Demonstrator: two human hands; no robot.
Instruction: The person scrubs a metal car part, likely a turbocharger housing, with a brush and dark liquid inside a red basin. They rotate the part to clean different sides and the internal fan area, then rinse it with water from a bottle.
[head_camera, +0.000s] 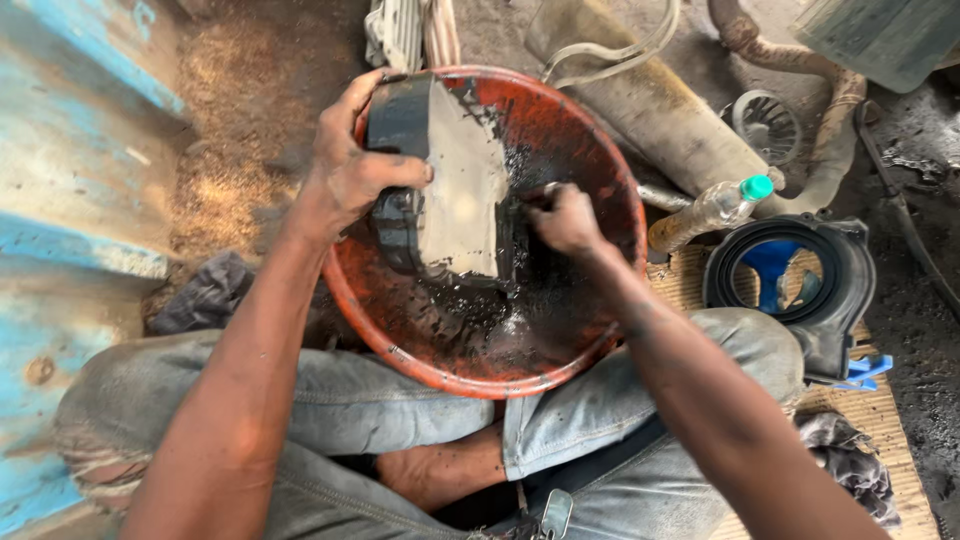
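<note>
Glossy, oil-slick plastic basin (590, 150); matt metal cover (460, 190).

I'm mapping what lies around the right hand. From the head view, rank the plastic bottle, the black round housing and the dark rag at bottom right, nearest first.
From the right hand:
1. Plastic bottle, just to its right, beyond the red basin's rim.
2. Black round housing, farther right, on the mat.
3. Dark rag, lower right corner, farthest.
</note>
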